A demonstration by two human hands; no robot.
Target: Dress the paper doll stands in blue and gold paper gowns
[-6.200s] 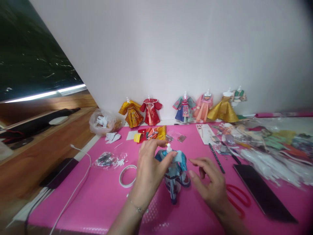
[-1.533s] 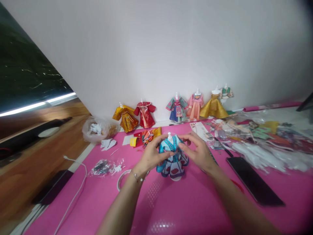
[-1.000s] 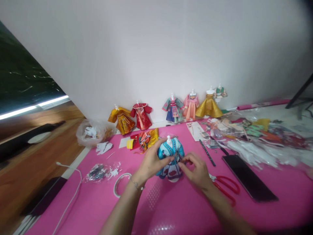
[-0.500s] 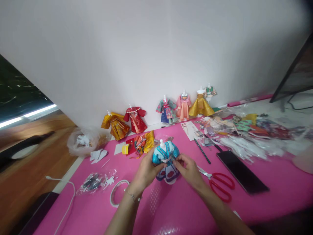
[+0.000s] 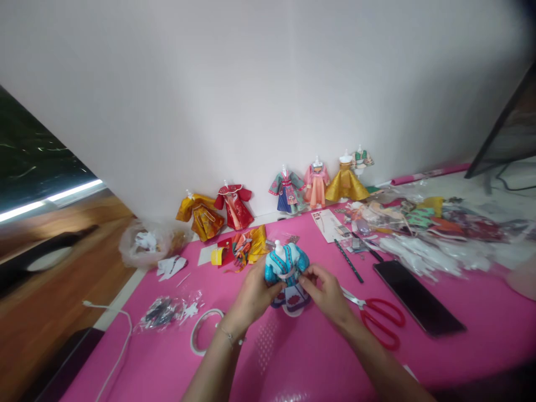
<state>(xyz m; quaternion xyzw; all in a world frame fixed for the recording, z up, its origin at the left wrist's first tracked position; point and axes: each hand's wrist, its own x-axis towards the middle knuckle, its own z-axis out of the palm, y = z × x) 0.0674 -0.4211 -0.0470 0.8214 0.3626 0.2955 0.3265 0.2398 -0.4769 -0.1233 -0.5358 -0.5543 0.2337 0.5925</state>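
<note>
Red scissors [image 5: 379, 324], dark phone [image 5: 419, 297], tape ring [image 5: 203, 338], perhaps six dressed mannequins [image 5: 288, 190] along wall.

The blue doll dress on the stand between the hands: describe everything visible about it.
The blue doll dress is a small robe-style costume in turquoise with wide sleeves, a pale band at the waist and a white skirt with dark red motifs and a blue hem. It looks like folded paper or satin; which one is unclear. It sits upright on a white mannequin stand whose knob shows above the collar, on the pink mat. The left hand and right hand pinch it at the waist from either side.
</note>
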